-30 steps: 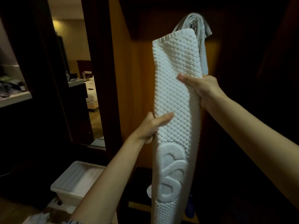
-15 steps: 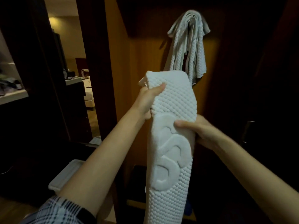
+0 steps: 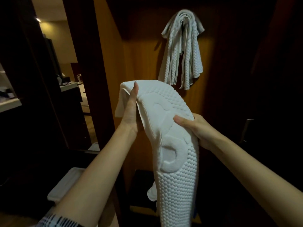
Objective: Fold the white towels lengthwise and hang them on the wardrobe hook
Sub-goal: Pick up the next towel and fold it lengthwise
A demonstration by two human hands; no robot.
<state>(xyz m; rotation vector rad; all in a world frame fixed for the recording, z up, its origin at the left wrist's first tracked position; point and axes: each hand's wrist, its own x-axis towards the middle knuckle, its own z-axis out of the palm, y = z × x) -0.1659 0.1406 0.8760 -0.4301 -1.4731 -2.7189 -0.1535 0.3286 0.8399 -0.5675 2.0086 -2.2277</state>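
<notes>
The towel (image 3: 177,161) has dropped lower beneath the hung towels (image 3: 182,51); left hand (image 3: 131,112) and right hand (image 3: 195,128) grasp its sides, holding the lengthwise fold together.

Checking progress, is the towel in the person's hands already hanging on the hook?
No, both hands hold that towel below the hook.
</notes>
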